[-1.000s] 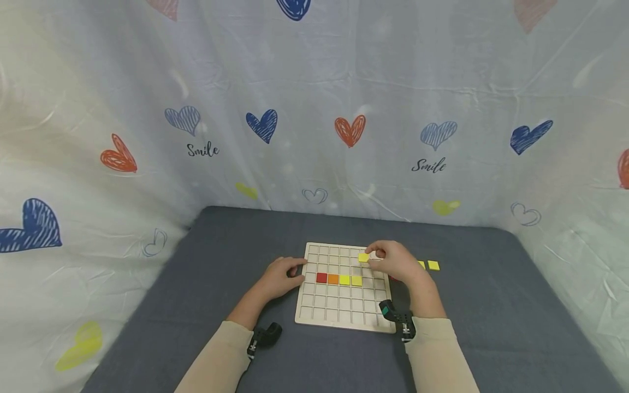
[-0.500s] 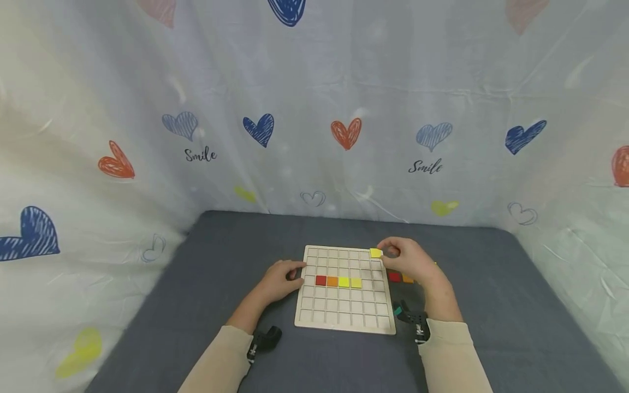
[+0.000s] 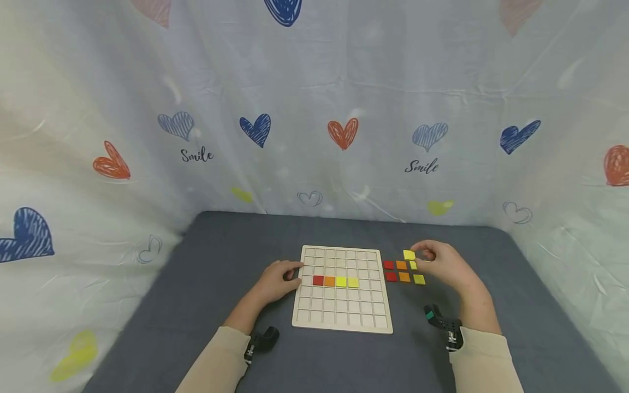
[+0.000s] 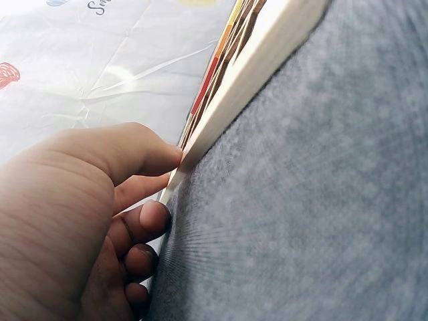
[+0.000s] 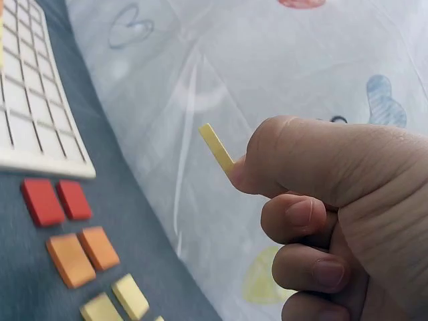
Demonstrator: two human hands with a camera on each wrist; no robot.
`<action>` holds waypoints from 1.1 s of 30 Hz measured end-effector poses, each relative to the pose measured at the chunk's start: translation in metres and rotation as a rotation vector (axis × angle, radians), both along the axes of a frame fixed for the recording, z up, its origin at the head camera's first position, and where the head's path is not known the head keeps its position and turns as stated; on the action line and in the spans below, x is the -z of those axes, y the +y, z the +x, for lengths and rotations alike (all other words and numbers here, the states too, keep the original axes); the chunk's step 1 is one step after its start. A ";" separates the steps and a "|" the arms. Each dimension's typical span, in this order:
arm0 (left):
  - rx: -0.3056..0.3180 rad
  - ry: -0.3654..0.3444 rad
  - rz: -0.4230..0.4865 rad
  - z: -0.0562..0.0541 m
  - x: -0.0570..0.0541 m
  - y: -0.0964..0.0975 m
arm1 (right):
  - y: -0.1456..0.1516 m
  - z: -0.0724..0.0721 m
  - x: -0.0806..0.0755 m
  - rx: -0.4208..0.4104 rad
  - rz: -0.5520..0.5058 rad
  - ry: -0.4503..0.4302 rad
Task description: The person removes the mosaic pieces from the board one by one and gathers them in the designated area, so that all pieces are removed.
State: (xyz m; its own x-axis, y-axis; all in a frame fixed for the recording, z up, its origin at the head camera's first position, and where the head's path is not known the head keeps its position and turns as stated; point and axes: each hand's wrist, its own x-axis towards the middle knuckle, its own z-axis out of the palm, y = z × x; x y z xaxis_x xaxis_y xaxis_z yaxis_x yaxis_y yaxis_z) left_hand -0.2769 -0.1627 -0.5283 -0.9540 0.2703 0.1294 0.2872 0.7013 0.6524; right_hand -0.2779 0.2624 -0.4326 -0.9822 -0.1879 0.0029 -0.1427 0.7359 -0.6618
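Note:
A pale wooden grid board (image 3: 342, 316) lies on the table. One row holds a red tile (image 3: 318, 280), an orange tile (image 3: 330, 281) and two yellow tiles side by side. My left hand (image 3: 275, 284) rests at the board's left edge, its index finger and thumb spread along it; in the left wrist view the thumb touches the board's side (image 4: 247, 87). To the right of the board, my right hand (image 3: 444, 266) pinches a square yellow tile (image 5: 217, 149) between thumb and index finger, above the loose tiles. Its other fingers are curled in.
Right of the board lie loose tiles: red ones (image 3: 391, 277), orange ones (image 3: 404, 277) and yellow ones (image 3: 419, 279) in short rows. A dark grey cloth (image 3: 221, 240) covers the table. A curtain printed with hearts (image 3: 295, 82) hangs behind and at the sides.
My right hand has moved right with the yellow tile, from over the board's far right part to above the loose tiles, which now show. The left hand stays at the board's edge.

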 end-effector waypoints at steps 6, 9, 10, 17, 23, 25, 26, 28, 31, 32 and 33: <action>-0.002 -0.003 0.000 0.001 0.001 -0.001 | 0.025 0.006 0.005 0.023 0.054 -0.003; -0.004 0.004 0.007 0.002 0.002 -0.002 | 0.036 0.008 0.008 0.037 0.078 -0.003; -0.004 0.004 0.009 0.002 0.002 -0.002 | 0.039 0.009 0.008 0.038 0.084 -0.004; -0.003 -0.001 0.020 0.002 0.001 -0.002 | 0.057 0.007 0.022 0.016 0.120 -0.042; -0.004 0.001 0.013 0.001 0.000 -0.002 | 0.062 -0.001 0.047 0.011 0.167 -0.050; -0.004 0.002 0.014 0.001 0.000 -0.001 | 0.062 -0.003 0.052 0.015 0.187 -0.050; -0.002 0.003 0.015 0.001 -0.001 -0.001 | 0.062 -0.003 0.054 0.016 0.193 -0.053; 0.000 0.004 0.017 0.001 -0.001 -0.001 | 0.061 -0.004 0.058 0.021 0.197 -0.059; 0.002 0.007 0.016 0.001 -0.001 0.000 | 0.060 -0.004 0.061 0.019 0.212 -0.058; 0.003 0.009 0.015 0.001 -0.001 0.000 | 0.060 -0.004 0.061 0.018 0.218 -0.055; 0.004 0.010 0.014 0.001 -0.001 0.000 | 0.061 -0.004 0.062 0.019 0.222 -0.050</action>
